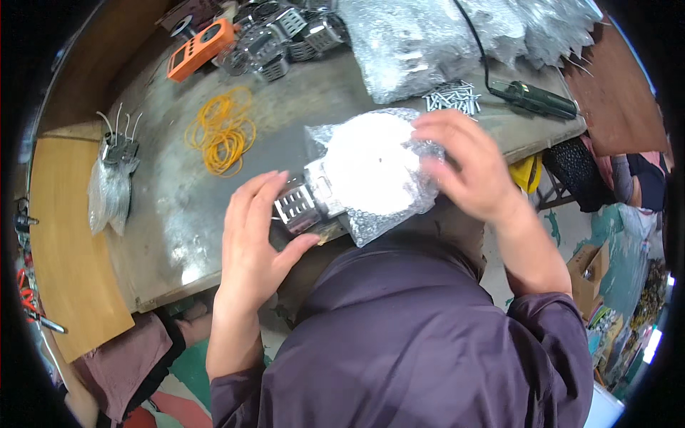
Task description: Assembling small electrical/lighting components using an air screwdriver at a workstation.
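At the table's near edge lies a round white disc (378,162), very bright, with clear bubble wrap (378,222) under and around it. A slotted shiny metal housing (295,205) sits against its left side. My left hand (251,232) grips this housing, fingers along its far side and thumb at its near side. My right hand (467,165) is bent round the right edge of the disc and its wrap, slightly blurred by motion. What its fingertips press on is partly hidden.
Yellow rubber bands (222,135) lie left of centre. Behind them are an orange device (201,50) and several metal housings (275,46). Screws (454,98), a corded dark green tool (539,100) and bubble-wrapped pieces (407,53) occupy the right. Another wrapped piece (114,178) is far left.
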`<state>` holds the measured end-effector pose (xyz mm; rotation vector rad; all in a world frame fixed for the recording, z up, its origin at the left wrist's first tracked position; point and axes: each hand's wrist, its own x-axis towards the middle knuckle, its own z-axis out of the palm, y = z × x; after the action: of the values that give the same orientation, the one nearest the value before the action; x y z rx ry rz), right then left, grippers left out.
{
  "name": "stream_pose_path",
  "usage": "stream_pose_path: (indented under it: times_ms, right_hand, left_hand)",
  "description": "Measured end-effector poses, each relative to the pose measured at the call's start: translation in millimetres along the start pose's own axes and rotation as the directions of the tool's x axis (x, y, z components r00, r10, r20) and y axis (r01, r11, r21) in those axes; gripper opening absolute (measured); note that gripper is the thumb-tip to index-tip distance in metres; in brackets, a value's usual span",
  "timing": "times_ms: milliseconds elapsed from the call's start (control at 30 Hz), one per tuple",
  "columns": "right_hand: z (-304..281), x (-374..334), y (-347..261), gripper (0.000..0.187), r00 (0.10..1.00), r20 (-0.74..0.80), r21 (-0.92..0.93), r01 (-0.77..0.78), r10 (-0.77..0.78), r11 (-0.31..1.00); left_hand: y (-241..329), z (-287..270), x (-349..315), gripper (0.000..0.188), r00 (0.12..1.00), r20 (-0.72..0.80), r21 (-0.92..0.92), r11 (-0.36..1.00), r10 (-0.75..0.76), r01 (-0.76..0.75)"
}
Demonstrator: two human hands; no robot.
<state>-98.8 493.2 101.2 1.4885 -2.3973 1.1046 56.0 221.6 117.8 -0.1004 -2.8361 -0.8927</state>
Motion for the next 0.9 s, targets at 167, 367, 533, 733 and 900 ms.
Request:
stream_pose_path:
  times_ms: [167, 367, 533, 733, 900]
  right_hand:
    - [-44.5, -7.8, 31.2, 0.018, 0.970, -0.125, -0.311, -0.236, 0.207, 0.921]
    - [-42.8, -9.2, 32.9, 0.024, 0.922, -0.130, -0.350, -0.387, 0.365, 0.853]
    - [-33.0, -7.8, 42.7, 0.028, 0.948, -0.078, -0.490, -0.307, 0.310, 0.816]
    - [-31.0, -9.4, 38.6, 0.031, 0.929, -0.114, -0.422, -0.365, 0.351, 0.830]
    - [-9.1, 16.6, -17.3, 0.039, 0.947, 0.007, 0.504, -0.280, 0.320, 0.817]
  left_hand:
    - [9.5, 2.4, 3.1, 0.062, 0.937, -0.265, 0.097, 0.973, 0.229, -0.210]
    - [22.3, 13.6, 12.7, 0.046, 0.894, -0.318, 0.038, 0.946, 0.316, -0.321]
    - [24.5, 19.9, 12.1, 0.042, 0.867, -0.336, 0.035, 0.925, 0.367, -0.378]
    - [15.9, 10.5, 10.0, 0.055, 0.924, -0.301, 0.015, 0.969, 0.238, -0.245]
    - [9.4, 8.3, 16.4, 0.076, 0.971, -0.192, -0.088, 0.983, 0.143, -0.162]
